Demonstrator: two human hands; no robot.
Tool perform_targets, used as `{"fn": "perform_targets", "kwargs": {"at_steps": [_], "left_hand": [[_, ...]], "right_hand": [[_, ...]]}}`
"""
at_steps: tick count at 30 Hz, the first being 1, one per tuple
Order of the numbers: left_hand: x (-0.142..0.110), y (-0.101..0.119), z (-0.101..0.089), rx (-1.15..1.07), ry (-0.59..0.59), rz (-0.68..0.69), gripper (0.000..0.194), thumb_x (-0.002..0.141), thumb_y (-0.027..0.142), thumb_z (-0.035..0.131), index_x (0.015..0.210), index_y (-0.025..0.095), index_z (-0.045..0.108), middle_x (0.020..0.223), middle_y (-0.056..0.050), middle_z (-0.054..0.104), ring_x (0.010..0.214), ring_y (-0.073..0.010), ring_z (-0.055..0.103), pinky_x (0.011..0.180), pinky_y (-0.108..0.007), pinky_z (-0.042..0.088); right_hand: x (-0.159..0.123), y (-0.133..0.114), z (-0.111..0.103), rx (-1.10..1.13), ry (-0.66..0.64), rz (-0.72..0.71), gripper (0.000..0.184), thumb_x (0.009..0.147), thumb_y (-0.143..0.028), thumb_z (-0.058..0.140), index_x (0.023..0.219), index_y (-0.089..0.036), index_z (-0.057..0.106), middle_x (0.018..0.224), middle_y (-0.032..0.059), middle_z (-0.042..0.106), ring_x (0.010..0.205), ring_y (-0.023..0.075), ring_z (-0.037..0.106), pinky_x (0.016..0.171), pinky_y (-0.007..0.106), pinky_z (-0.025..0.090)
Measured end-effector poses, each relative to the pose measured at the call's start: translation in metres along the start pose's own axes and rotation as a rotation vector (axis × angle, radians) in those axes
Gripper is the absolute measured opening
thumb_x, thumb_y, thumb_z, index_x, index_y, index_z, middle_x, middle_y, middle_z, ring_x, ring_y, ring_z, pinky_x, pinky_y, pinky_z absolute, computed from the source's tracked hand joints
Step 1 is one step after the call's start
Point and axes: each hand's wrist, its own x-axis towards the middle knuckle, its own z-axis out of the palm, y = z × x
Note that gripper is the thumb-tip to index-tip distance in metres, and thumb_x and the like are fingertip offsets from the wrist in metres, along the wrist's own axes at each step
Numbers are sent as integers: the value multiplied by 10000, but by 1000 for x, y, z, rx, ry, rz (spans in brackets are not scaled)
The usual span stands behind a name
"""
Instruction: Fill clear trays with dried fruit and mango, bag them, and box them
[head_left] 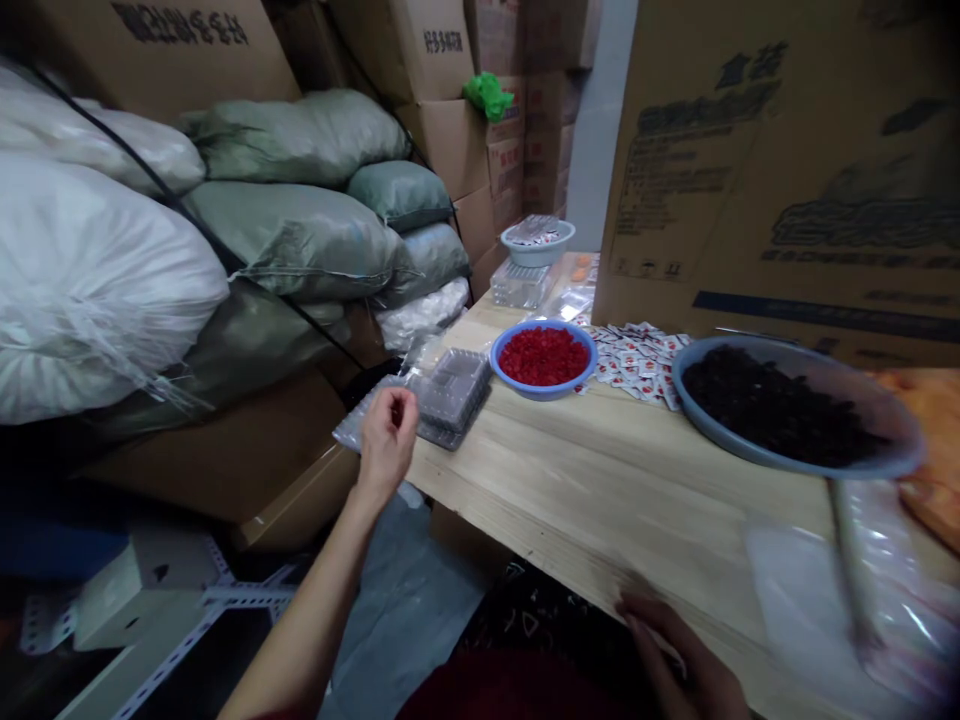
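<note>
Stacked sacks and cartons are crowding a wooden desk [570, 470]. Left hand [386, 435] is pinching the top clear plastic clamshell tray [450, 392] off its stack at the desk's corner; peeling slowly should separate one. Right hand [675, 655] is resting released on the near edge.

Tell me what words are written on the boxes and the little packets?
None can be read.
Big box: dark print, too blurred.
Boxes at the back: dark characters, too small and blurred.
Little packets: red marks, too small.
</note>
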Motion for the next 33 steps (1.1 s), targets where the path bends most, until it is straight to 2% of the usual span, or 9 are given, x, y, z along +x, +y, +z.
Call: {"fn": "perform_targets", "kwargs": {"at_steps": [6, 9, 12, 15, 20, 24, 27, 30, 33], "left_hand": [[-115, 119, 68, -899, -368, -297, 198, 965, 431, 497, 901, 249, 543, 865, -31, 547, 679, -145, 493, 642, -276, 443], [-163, 130, 98, -977, -544, -449, 225, 970, 468, 477, 916, 263, 551, 770, -21, 530, 680, -161, 511, 656, -283, 452], [-170, 112, 116, -874, -653, -434, 237, 954, 487, 500, 990, 265, 574, 781, -25, 581, 733, -175, 566, 717, -296, 486], [-128, 81, 129, -699, -520, -303, 291, 925, 453, 557, 1137, 255, 544, 1026, -66, 648, 831, -177, 611, 775, -306, 511], [-1, 49, 175, -319, -319, 100, 265, 928, 355, 513, 1151, 217, 554, 1143, -103, 647, 989, -213, 628, 843, -332, 518], [77, 48, 242, 16, -523, 218, 180, 871, 244, 553, 1013, 176, 639, 1102, -120, 691, 1073, -243, 619, 995, -372, 451], [105, 45, 284, 83, -653, 188, 90, 782, 260, 677, 802, 173, 667, 852, -104, 720, 900, -255, 654, 881, -349, 484], [117, 35, 308, 133, -770, 171, 244, 764, 356, 726, 628, 178, 631, 564, -43, 631, 659, -205, 616, 704, -290, 481], [121, 25, 316, 161, -815, 181, 334, 791, 436, 709, 611, 165, 631, 504, -8, 592, 555, -160, 550, 623, -257, 452]], "right_hand": [[10, -35, 41, 682, -14, 95, 617, 872, -553, 658, 1434, -361, 491, 1315, 91, 649, 1145, 276, 655, 1019, 491, 497], [19, -37, 32, 877, 168, 143, 671, 874, -557, 661, 1466, -349, 423, 1215, 75, 694, 1031, 230, 688, 940, 428, 535], [25, -21, 3, 829, 367, 168, 735, 803, -502, 761, 1441, -314, 448, 943, 11, 724, 832, 178, 681, 817, 328, 548], [36, 2, -27, 662, 368, 163, 749, 756, -480, 807, 1399, -242, 504, 800, -11, 684, 721, 151, 636, 744, 284, 523], [77, 29, -46, 467, 178, 93, 752, 724, -544, 791, 1338, -176, 562, 682, -31, 602, 606, 144, 564, 554, 256, 435], [101, 37, -44, 151, 247, -14, 620, 780, -571, 705, 1250, -172, 646, 738, 0, 604, 615, 147, 538, 597, 297, 472], [100, 33, -51, -146, 363, -135, 491, 847, -507, 647, 1233, -206, 676, 1051, 105, 659, 909, 231, 621, 840, 397, 523], [94, 16, -74, -290, 431, -216, 378, 910, -424, 588, 1230, -244, 674, 1237, 120, 634, 1168, 280, 574, 1019, 457, 458], [111, -8, -116, -336, 536, -225, 283, 952, -396, 534, 1130, -248, 697, 1153, 94, 693, 1064, 261, 635, 939, 423, 504]]}}
